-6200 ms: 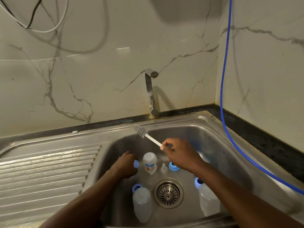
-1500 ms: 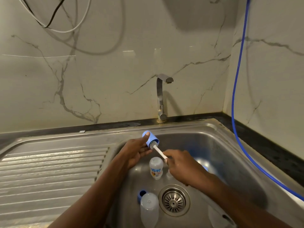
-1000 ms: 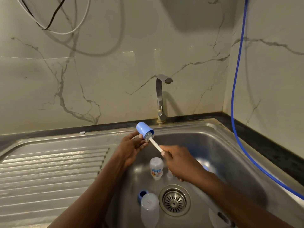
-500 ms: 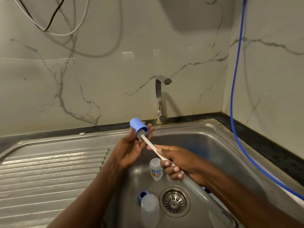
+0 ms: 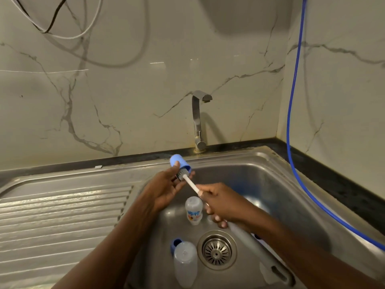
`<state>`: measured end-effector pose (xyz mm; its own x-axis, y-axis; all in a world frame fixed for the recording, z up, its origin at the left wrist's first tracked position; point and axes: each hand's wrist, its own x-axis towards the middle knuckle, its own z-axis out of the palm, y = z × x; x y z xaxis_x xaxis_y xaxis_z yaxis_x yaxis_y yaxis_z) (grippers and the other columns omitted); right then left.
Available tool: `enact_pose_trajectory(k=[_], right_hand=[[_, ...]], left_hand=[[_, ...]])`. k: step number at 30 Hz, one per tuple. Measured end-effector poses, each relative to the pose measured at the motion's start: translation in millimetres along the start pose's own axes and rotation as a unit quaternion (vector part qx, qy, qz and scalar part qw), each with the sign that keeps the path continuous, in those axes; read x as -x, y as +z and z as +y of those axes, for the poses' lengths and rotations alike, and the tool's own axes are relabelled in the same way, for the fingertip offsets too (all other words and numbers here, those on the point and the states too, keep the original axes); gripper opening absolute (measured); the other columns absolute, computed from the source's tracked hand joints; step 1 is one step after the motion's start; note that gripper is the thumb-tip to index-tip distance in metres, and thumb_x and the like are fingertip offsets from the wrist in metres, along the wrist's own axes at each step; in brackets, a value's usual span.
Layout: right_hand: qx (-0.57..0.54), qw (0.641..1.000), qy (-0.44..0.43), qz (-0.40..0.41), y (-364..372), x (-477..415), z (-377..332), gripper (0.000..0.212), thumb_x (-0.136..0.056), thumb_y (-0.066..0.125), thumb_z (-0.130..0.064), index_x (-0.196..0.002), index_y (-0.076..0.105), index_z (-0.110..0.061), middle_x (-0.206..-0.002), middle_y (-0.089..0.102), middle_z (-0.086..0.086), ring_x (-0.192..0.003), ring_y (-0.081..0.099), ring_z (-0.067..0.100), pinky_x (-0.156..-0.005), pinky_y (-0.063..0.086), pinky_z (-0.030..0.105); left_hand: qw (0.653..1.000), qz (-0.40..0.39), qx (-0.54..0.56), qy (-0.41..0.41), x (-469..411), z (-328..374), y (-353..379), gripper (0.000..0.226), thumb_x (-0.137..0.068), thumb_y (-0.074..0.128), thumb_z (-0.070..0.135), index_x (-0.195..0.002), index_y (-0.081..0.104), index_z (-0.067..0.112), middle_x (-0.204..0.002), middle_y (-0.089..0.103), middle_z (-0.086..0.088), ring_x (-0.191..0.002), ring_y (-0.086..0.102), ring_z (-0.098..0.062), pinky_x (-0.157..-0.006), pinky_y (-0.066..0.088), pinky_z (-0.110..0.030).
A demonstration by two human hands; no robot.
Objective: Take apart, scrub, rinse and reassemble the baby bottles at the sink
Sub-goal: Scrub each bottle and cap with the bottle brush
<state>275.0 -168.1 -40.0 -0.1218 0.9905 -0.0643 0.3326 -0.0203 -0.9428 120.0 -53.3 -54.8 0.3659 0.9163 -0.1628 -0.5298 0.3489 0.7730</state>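
The left hand curls its fingers round a blue cap over the back of the sink. The right hand grips the bottle brush by its white shaft. The bristles sit at the cap's mouth, seemingly partly inside. A small printed bottle sits at eleven o'clock from the drain, and a larger bottle lies at eight o'clock.

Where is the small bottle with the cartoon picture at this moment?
In the head view, the small printed bottle sits on the floor of the sink, just behind the drain, between the left hand and the right hand.
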Motion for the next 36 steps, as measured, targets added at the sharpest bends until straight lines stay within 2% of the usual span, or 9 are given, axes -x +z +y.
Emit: enact_pose_trajectory(k=[3,5,9,12,16,22,27,31,36], right_hand=[[-0.273,0.952,0.058,-0.128,-9,4,-13,0.033,-0.106,0.034,-0.022,-0.133,0.052,-0.026,-0.059,0.037,-0.003,-0.039,0.03,0.001,-0.033,0.027,0.014],[-0.288,0.945,0.065,-0.139,-10,4,-16,0.035,-0.106,0.034,-0.022,-0.136,0.051,-0.026,-0.059,0.035,-0.003,-0.039,0.028,0.001,-0.032,0.026,0.014],[-0.017,1.0,0.02,-0.015,-4,0,-7,0.032,-0.105,0.036,-0.024,-0.13,0.055,-0.028,-0.06,0.043,-0.003,-0.04,0.036,0.005,-0.035,0.03,0.017],[0.282,0.954,-0.067,0.081,-2,-3,4,0.02,-0.102,0.038,-0.02,-0.096,0.056,-0.025,-0.065,0.045,-0.006,-0.058,0.05,0.016,-0.045,0.033,0.02],[0.32,0.942,-0.063,0.081,-3,-4,9,0.019,-0.102,0.037,-0.018,-0.097,0.055,-0.022,-0.068,0.046,-0.006,-0.058,0.05,0.014,-0.045,0.032,0.019],[-0.047,0.998,0.034,-0.036,0,3,-3,0.033,-0.105,0.034,-0.021,-0.131,0.054,-0.026,-0.055,0.046,-0.005,-0.038,0.036,0.003,-0.035,0.031,0.017],[-0.36,0.916,0.088,-0.154,-9,9,-22,0.031,-0.106,0.031,-0.018,-0.123,0.056,-0.024,-0.056,0.035,-0.004,-0.036,0.028,0.001,-0.032,0.022,0.012],[-0.053,0.998,0.04,-0.018,0,4,-13,0.034,-0.106,0.034,-0.023,-0.134,0.052,-0.027,-0.059,0.042,-0.002,-0.039,0.035,0.004,-0.034,0.031,0.017],[0.339,0.933,-0.063,0.1,1,-3,5,0.024,-0.102,0.037,-0.017,-0.112,0.058,-0.015,-0.068,0.047,-0.006,-0.054,0.044,0.007,-0.047,0.033,0.02]], left_hand=[[0.978,-0.136,0.157,0.0,4,11,-7,0.05,-0.091,0.054,0.027,-0.128,0.056,-0.006,-0.129,0.062,-0.023,-0.114,0.065,-0.033,-0.098,0.052,-0.043],[0.984,-0.148,0.104,0.011,4,9,-9,0.049,-0.09,0.051,0.033,-0.121,0.063,-0.003,-0.124,0.066,-0.019,-0.111,0.067,-0.032,-0.097,0.053,-0.046],[0.995,0.024,-0.075,0.063,-5,1,-11,0.034,-0.089,0.06,0.026,-0.115,0.059,0.004,-0.091,0.065,-0.011,-0.076,0.063,-0.018,-0.068,0.057,-0.03],[0.984,0.057,-0.157,0.055,-9,0,-10,0.03,-0.101,0.045,0.003,-0.13,0.051,0.002,-0.098,0.068,-0.015,-0.081,0.067,-0.019,-0.068,0.057,-0.028],[0.986,0.048,-0.157,0.013,-6,-2,2,0.033,-0.102,0.052,0.022,-0.125,0.054,-0.002,-0.104,0.071,-0.021,-0.089,0.072,-0.025,-0.071,0.059,-0.032],[0.999,-0.007,0.033,-0.026,3,0,1,0.046,-0.094,0.059,0.021,-0.126,0.05,-0.011,-0.116,0.067,-0.029,-0.098,0.072,-0.036,-0.083,0.06,-0.041],[0.977,-0.158,0.144,-0.005,8,11,-2,0.052,-0.095,0.047,0.035,-0.126,0.059,-0.004,-0.127,0.064,-0.019,-0.112,0.066,-0.033,-0.092,0.056,-0.044],[0.998,-0.001,-0.062,0.024,0,2,-5,0.043,-0.092,0.056,0.031,-0.122,0.056,0.0,-0.093,0.061,-0.014,-0.08,0.062,-0.021,-0.073,0.056,-0.034],[0.99,0.017,-0.139,0.014,-4,1,-3,0.03,-0.103,0.04,0.003,-0.132,0.049,0.0,-0.112,0.069,-0.023,-0.095,0.07,-0.027,-0.073,0.061,-0.033]])
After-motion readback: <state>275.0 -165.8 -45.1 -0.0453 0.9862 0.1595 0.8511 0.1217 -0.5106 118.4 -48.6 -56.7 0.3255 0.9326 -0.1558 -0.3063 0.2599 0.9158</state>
